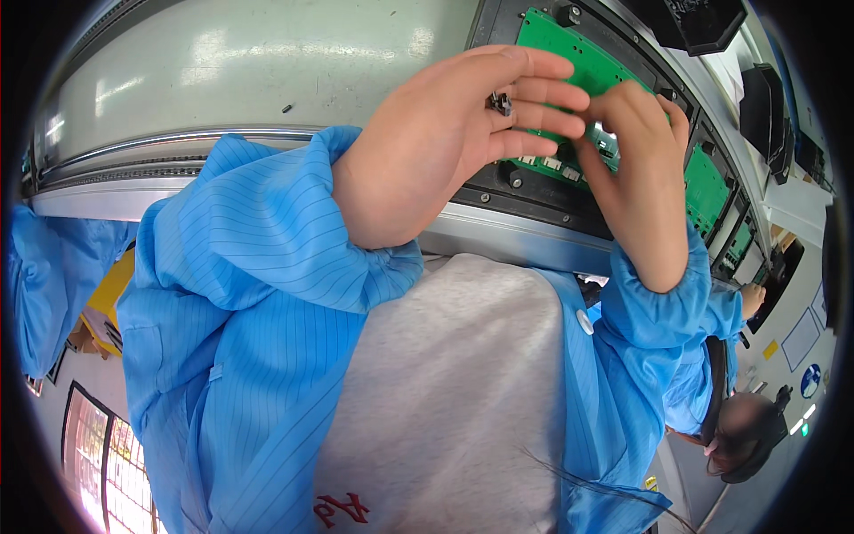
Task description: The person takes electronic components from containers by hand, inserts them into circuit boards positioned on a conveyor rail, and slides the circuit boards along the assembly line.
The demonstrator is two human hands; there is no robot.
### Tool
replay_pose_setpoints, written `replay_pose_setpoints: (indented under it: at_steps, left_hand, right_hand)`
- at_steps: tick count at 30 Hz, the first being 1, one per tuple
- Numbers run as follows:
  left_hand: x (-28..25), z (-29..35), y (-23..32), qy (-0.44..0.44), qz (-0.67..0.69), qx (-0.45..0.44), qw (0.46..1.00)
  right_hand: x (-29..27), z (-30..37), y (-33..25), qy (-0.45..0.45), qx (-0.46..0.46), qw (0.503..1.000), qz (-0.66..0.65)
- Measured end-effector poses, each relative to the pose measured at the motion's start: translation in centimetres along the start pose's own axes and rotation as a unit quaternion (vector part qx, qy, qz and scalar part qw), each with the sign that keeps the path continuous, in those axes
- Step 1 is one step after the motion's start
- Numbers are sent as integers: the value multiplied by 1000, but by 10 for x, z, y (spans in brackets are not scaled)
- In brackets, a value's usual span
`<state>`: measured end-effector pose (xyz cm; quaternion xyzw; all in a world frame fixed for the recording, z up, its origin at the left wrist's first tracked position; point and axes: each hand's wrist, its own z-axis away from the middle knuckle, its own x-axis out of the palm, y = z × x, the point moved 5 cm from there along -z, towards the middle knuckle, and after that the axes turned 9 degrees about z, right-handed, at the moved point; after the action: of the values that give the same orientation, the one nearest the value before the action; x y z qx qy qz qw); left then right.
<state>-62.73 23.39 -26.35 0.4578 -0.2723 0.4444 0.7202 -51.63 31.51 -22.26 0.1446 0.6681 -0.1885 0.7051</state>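
Observation:
My left hand [445,120] is turned palm up over the near edge of the fixture, fingers stretched out and slightly cupped. A few small black components [500,104] lie in it, at the base of the fingers. Close beside its fingertips, my right hand [639,156] bends down over a green circuit board [569,49], thumb and forefinger brought together. Whatever they pinch is too small or hidden to make out. Between that thumb and forefinger a shiny part [605,142] shows at board level. White connectors [556,167] line the board's near edge. Both hands hide the board's middle.
A black fixture frame [485,198] with screws and round knobs surrounds the board. More green boards [705,189] sit in fixtures to the right. A metal rail [178,138] runs along the near left. One loose black piece [286,109] lies on the grey surface. A co-worker [743,427] sits at right.

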Motion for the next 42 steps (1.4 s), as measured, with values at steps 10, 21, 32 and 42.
replay_pose_setpoints:
  at_steps: [10,21,32,42]
  left_hand:
    - [-6,5,-2,-51,92,2,994]
    - [-4,6,0,-44,66,-36,996]
    - [-1,12,-1,-102,-122,-88,983]
    - [-5,13,-4,-130,-120,-102,979]
  right_hand:
    - [-15,-12,-40,159,13,974,-160]
    - [4,3,-17,210,111,913,-332]
    - [12,9,-15,200,111,811,-538]
    - [-6,15,-15,159,72,896,-409]
